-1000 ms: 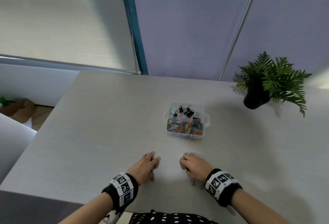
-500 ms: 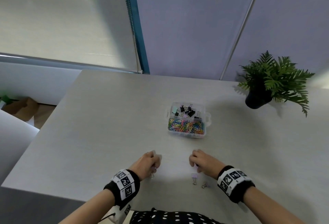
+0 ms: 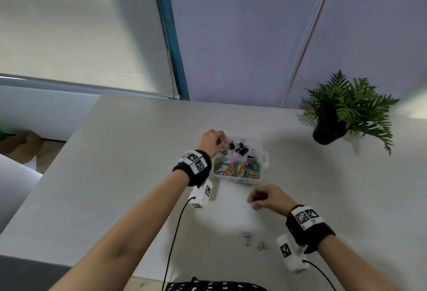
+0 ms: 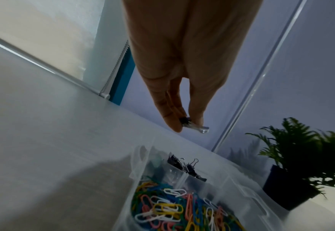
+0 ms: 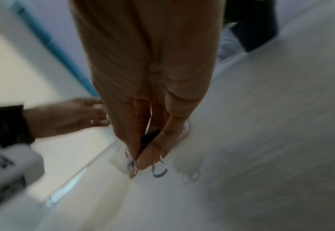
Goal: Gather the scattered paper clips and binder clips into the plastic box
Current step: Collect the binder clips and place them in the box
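Note:
A clear plastic box [image 3: 265, 161] stands mid-table, with coloured paper clips [image 3: 238, 168] in its near part and black binder clips [image 3: 238, 147] in its far part. My left hand [image 3: 211, 141] hovers at the box's far left corner and pinches a small binder clip [image 4: 190, 124] between thumb and fingertips. My right hand [image 3: 265, 198] is just in front of the box, pinching binder clips [image 5: 143, 159] whose wire loops hang out. Two lilac binder clips [image 3: 247, 237] [image 3: 262, 245] lie on the table near my right wrist.
A potted fern [image 3: 342, 115] stands at the back right of the grey table [image 3: 115, 175]. A window blind and a purple wall panel rise behind the table's far edge. The table's left edge drops to the floor.
Both hands rose from the near table. The left hand went forward to the box's far left corner with a clip. The right hand moved toward the box, leaving two lilac clips behind.

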